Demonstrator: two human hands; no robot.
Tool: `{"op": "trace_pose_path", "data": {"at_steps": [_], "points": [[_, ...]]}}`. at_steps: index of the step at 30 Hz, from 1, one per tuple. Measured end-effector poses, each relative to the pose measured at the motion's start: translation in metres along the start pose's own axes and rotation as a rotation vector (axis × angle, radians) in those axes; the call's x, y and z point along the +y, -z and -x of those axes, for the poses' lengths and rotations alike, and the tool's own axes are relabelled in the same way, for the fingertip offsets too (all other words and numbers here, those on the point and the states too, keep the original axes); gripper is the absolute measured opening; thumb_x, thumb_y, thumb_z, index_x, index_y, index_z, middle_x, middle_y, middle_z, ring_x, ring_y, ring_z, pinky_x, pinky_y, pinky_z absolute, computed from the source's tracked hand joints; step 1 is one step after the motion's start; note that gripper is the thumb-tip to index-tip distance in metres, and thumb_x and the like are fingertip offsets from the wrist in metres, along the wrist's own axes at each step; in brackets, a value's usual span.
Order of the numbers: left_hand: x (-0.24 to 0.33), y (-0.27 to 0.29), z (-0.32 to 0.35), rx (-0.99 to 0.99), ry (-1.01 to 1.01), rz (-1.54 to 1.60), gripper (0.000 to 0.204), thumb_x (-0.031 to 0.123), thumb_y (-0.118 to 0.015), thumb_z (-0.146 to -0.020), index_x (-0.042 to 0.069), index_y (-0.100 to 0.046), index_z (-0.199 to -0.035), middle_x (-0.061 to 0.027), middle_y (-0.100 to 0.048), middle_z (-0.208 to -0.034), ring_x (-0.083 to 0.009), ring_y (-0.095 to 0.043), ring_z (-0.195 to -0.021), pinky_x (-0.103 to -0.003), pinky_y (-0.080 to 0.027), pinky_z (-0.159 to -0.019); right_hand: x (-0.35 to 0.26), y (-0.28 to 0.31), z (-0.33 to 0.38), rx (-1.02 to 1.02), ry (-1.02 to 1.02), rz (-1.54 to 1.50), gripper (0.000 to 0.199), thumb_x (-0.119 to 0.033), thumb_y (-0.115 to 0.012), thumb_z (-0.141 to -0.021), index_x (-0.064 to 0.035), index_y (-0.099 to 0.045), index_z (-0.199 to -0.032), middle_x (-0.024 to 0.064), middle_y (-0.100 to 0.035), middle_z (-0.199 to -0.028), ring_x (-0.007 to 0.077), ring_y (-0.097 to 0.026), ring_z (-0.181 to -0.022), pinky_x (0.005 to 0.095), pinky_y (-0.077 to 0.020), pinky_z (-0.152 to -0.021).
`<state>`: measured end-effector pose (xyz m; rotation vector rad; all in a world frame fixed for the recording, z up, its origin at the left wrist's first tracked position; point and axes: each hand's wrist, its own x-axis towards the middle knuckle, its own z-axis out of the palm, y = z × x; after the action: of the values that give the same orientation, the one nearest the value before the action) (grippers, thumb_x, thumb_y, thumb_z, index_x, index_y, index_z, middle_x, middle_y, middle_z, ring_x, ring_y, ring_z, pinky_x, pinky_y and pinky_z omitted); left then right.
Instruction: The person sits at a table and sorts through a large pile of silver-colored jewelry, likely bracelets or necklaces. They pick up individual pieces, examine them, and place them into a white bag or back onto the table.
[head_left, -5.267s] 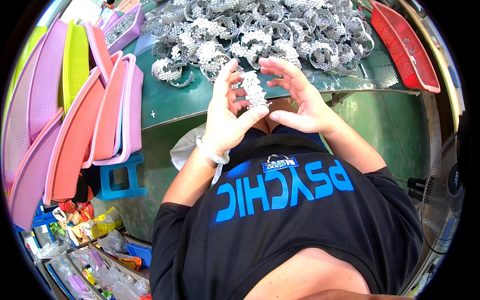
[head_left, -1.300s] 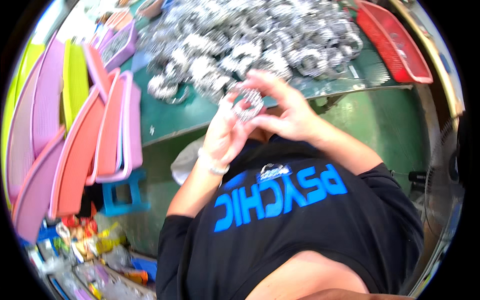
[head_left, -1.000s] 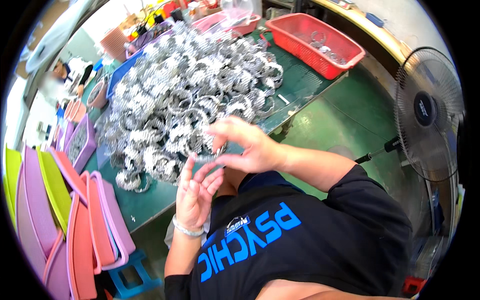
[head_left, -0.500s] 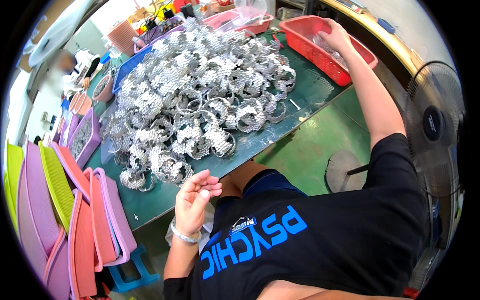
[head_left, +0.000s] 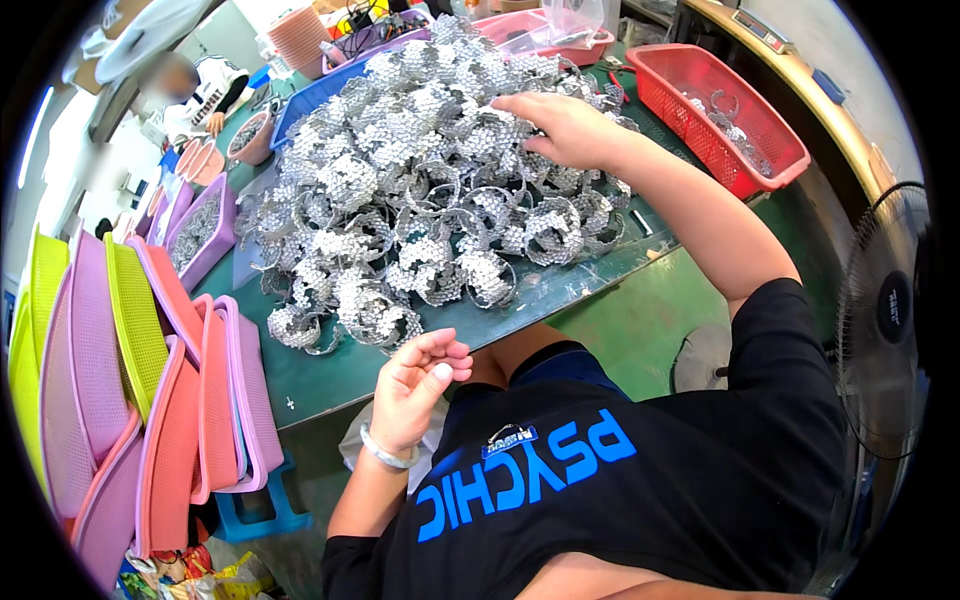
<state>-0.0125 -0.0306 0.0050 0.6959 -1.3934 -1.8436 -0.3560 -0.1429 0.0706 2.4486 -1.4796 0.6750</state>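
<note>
A large heap of silvery, scale-textured rings or bands (head_left: 410, 190) covers much of the green table (head_left: 330, 385). Over the heap's right side reaches my right hand (head_left: 570, 130), palm down with fingers extended; nothing shows in its grasp, though its underside is hidden. My left hand (head_left: 412, 395), with a pale bangle at the wrist, hovers by the table's front edge. Its fingers are loosely bent, the thumb stands apart, and the palm holds nothing. Beyond my right forearm sits a red plastic basket (head_left: 670, 100) with a few silvery rings (head_left: 730, 120) inside.
Stacked purple, green and coral baskets (head_left: 150, 360) crowd the left side. A blue stool (head_left: 262, 510) stands beneath them. To the right is a black fan (head_left: 885, 310). A co-worker (head_left: 205, 95) sits at the far left. Behind the heap lies a pink tray (head_left: 585, 50) with clear plastic.
My right hand has left the red basket and moved left over the silvery heap. The left hand keeps its bent pose. The whole view has shifted a little.
</note>
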Motion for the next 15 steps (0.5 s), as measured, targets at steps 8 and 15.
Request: {"op": "trace_pose_path", "data": {"at_steps": [8,15], "points": [[0.007,0.007,0.001,0.032,-0.006,-0.028,0.034,0.008,-0.054,-0.088,-0.004,-0.048,-0.12,-0.0151,-0.058,-0.105,-0.022,-0.059,-0.094,-0.034,-0.05,-0.082,0.006,0.01,-0.018,-0.133,0.083,-0.092,0.057,-0.008,-0.065,-0.071,-0.0102,-0.045,-0.124,0.0116,-0.057,-0.108,0.0298,-0.057,-0.097,0.0399,-0.0465,-0.084],[0.012,0.003,-0.009,-0.01,-0.012,-0.029,0.034,0.006,-0.053,-0.088,-0.004,-0.048,-0.12,-0.0145,-0.058,-0.105,-0.0207,-0.06,-0.093,-0.033,-0.05,-0.082,0.009,0.02,-0.033,-0.245,0.071,-0.098,0.052,-0.017,-0.065,-0.074,-0.0082,-0.047,-0.122,0.0127,-0.057,-0.104,0.0298,-0.057,-0.095,0.0403,-0.0454,-0.082]]}}
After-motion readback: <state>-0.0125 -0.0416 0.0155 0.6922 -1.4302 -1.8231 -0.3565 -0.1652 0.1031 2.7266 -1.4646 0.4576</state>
